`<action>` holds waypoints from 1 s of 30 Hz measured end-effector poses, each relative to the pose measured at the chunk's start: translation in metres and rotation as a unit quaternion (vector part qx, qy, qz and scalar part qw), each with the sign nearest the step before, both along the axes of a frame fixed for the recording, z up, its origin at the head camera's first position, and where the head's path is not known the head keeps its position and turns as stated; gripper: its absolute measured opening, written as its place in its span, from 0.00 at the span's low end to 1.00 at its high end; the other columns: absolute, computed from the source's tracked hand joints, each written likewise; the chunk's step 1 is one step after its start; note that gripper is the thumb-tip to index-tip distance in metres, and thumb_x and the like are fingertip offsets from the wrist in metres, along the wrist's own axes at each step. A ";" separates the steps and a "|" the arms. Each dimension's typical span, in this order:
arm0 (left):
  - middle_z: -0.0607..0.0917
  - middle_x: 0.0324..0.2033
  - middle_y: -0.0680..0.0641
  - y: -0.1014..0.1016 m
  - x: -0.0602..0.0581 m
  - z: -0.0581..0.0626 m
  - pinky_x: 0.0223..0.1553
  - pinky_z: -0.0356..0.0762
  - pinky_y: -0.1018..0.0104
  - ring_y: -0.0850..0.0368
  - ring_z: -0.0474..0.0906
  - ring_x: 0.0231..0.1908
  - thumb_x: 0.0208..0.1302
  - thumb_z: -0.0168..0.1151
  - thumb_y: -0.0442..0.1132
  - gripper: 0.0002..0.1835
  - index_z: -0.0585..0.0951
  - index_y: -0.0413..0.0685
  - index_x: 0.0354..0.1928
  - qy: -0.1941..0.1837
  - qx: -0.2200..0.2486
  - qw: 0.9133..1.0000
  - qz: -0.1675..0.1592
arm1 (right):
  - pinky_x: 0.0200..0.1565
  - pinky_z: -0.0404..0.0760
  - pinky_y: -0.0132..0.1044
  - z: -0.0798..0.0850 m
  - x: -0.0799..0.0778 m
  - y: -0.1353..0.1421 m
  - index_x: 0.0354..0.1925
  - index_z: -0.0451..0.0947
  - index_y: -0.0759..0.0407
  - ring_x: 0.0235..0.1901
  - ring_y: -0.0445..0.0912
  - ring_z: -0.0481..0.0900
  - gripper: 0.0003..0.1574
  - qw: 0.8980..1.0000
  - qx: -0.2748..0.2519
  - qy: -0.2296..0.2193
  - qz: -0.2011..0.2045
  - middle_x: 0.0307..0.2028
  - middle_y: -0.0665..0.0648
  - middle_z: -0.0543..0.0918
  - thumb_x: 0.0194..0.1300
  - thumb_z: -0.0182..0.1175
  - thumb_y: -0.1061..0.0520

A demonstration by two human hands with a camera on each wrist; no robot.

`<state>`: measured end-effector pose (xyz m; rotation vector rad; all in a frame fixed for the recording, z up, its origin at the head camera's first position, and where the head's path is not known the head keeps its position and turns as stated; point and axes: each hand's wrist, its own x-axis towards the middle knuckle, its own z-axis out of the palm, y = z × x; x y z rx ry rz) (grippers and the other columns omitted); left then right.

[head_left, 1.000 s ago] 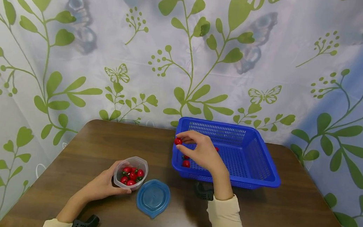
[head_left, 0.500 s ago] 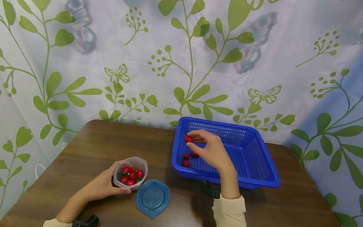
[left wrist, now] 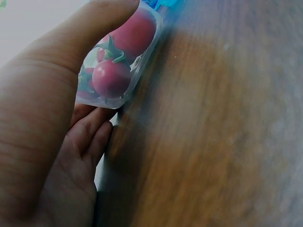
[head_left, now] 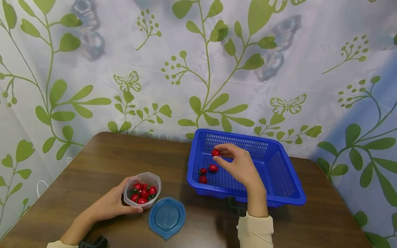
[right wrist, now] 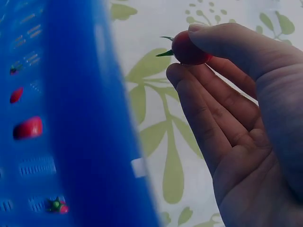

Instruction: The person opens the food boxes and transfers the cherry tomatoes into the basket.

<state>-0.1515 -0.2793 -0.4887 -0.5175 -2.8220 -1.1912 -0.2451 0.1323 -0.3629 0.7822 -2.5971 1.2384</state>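
My right hand [head_left: 240, 164] pinches a cherry tomato [head_left: 215, 153] between thumb and fingertips, above the left part of a blue plastic basket [head_left: 298, 199]. In the right wrist view the green stem of that cherry tomato [right wrist: 189, 49] points away from the palm. Below the hand, other cherry tomatoes [head_left: 213, 168] lie on the basket's floor at its left end. On the left, my left hand [head_left: 111, 201] grips a clear plastic container [head_left: 153, 177] from its side, thumb at the near wall. Several cherry tomatoes [head_left: 144, 193] are inside it; the left wrist view shows two closely, with a green calyx.
A blue lid [head_left: 167, 217] lies on the brown wooden table [head_left: 127, 153], just right of the container. Behind the table hangs a white curtain [head_left: 172, 99] with green leaf prints. The basket stands near the table's back edge.
My right hand has moved right with the cherry tomato, from the basket's left rim to over its inside, uncovering cherry tomatoes on the floor. The left hand and container stay put.
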 end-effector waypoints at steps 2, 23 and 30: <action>0.79 0.64 0.52 0.000 0.000 0.000 0.60 0.78 0.59 0.54 0.77 0.60 0.50 0.81 0.60 0.51 0.65 0.54 0.72 0.001 0.000 1.000 -0.001 | 0.57 0.82 0.53 -0.001 -0.001 0.002 0.56 0.83 0.57 0.53 0.53 0.86 0.20 1.000 -0.001 -0.002 -0.004 0.49 0.56 0.88 0.68 0.70 0.56; 0.79 0.64 0.51 0.000 0.000 -0.001 0.60 0.78 0.61 0.55 0.77 0.60 0.51 0.81 0.60 0.51 0.64 0.53 0.72 -0.009 0.005 1.000 0.001 | 0.56 0.83 0.54 -0.011 -0.007 0.020 0.57 0.82 0.59 0.52 0.54 0.87 0.19 0.998 0.024 -0.046 -0.018 0.50 0.58 0.88 0.69 0.67 0.60; 0.79 0.64 0.52 0.001 -0.001 -0.001 0.59 0.78 0.60 0.55 0.78 0.60 0.51 0.81 0.60 0.51 0.64 0.54 0.72 -0.009 0.004 1.000 0.000 | 0.56 0.83 0.54 -0.013 -0.008 0.024 0.58 0.81 0.59 0.53 0.55 0.86 0.19 0.998 0.035 -0.056 -0.022 0.50 0.58 0.88 0.70 0.66 0.59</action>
